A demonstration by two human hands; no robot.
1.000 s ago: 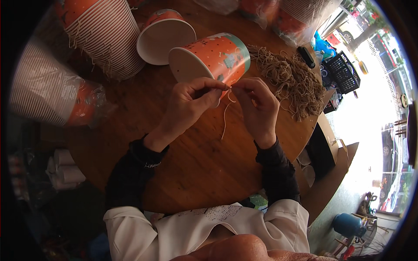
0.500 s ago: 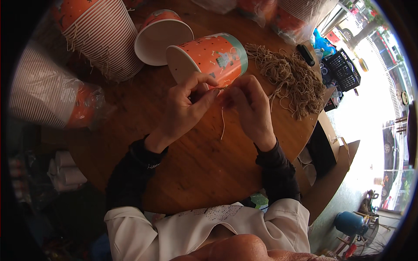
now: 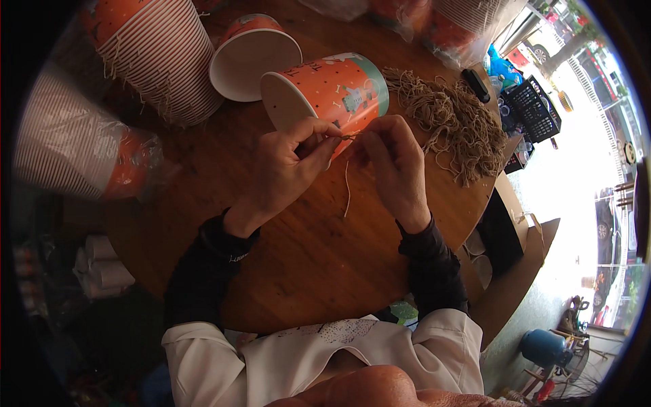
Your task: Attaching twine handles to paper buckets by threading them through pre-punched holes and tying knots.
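An orange paper bucket (image 3: pixel 332 91) with a green band lies on its side, its white-rimmed mouth turned to the left. Just in front of it, my left hand (image 3: pixel 288 163) pinches a thin tan string (image 3: pixel 348 137) between thumb and forefinger. A short way to the right, my right hand (image 3: pixel 393 166) grips the same string with bent fingers. Its loose pale end (image 3: pixel 348 190) hangs down between the hands. The bucket's lower side is partly hidden behind my fingers. To the right of the bucket lies a tangled heap of tan strings (image 3: pixel 454 125).
A second bucket (image 3: pixel 254 57) lies at the back, next to a tall nested stack (image 3: pixel 159 64) with strings dangling from it. Plastic-wrapped stacks stand at the left (image 3: pixel 74 142) and far right (image 3: pixel 468 30). A black object (image 3: pixel 476 85) sits near the round wooden table's (image 3: pixel 305 271) edge.
The bucket has rolled slightly, so more of its upper print shows, and it sits a little farther right. Both hands keep their pinch on the string with small finger shifts.
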